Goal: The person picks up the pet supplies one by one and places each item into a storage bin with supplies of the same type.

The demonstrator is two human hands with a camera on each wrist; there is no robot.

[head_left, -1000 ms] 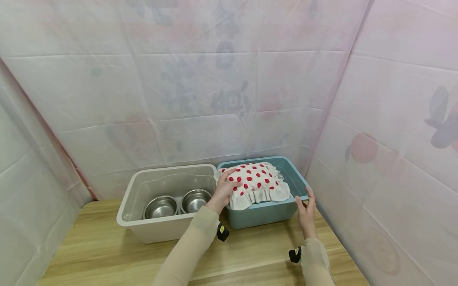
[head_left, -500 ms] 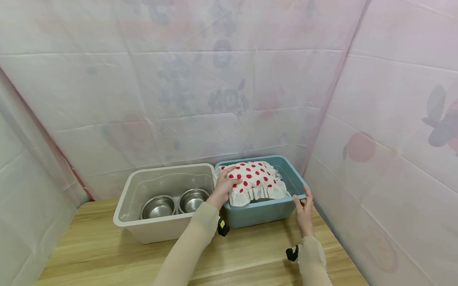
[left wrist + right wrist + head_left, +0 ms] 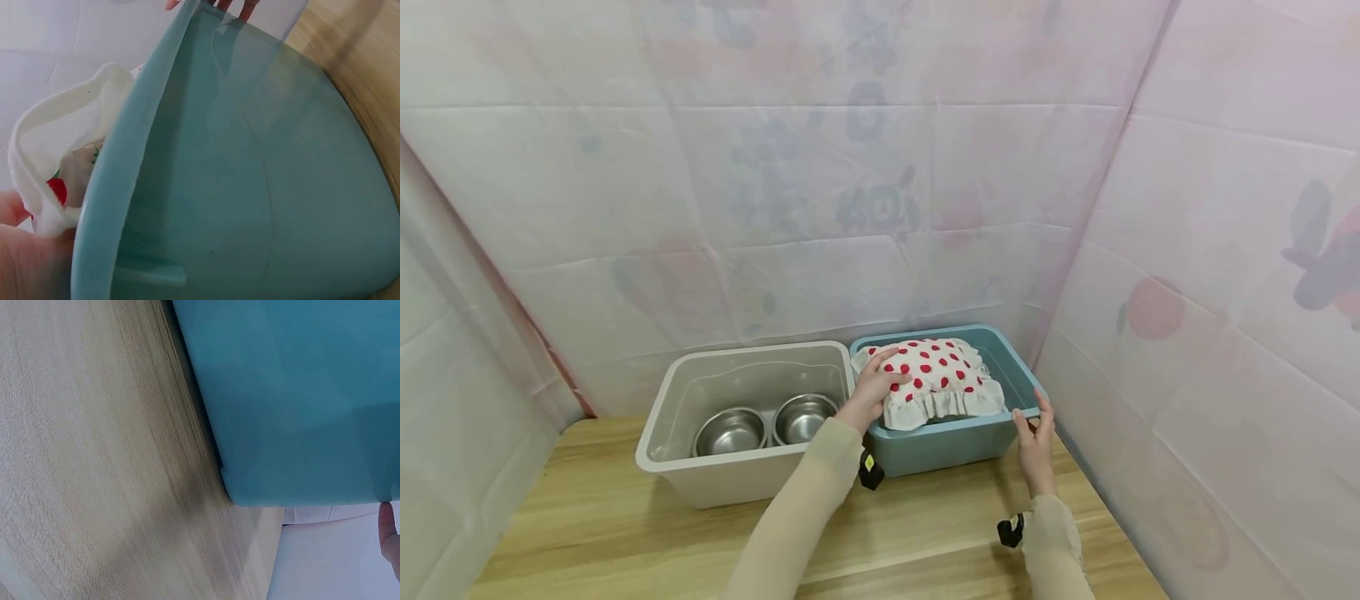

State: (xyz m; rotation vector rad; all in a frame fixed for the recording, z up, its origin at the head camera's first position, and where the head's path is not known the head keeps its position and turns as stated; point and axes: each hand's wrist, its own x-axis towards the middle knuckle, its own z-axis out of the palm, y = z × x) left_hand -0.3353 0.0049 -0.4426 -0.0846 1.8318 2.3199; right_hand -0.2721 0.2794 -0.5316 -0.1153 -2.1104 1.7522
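Observation:
A white ruffled pillow printed with red strawberries lies in the top of the blue-green bin, filling its left part. My left hand grips the pillow's left end, fingers spread over the top. Up close in the left wrist view, the pale ruffle rises beside the bin's rim, with part of that hand at the lower left. My right hand holds the bin's front right corner between thumb and fingers. Only one finger of it and a bit of hand show in the right wrist view.
A beige bin stands close on the left, with two steel bowls inside. Both bins rest on a wooden table. Printed cloth sheets hang behind and at both sides.
The pillow's front ruffle has moved slightly back, from overhanging the front rim to lying along it. Both hands keep their hold. The head view has shifted a little.

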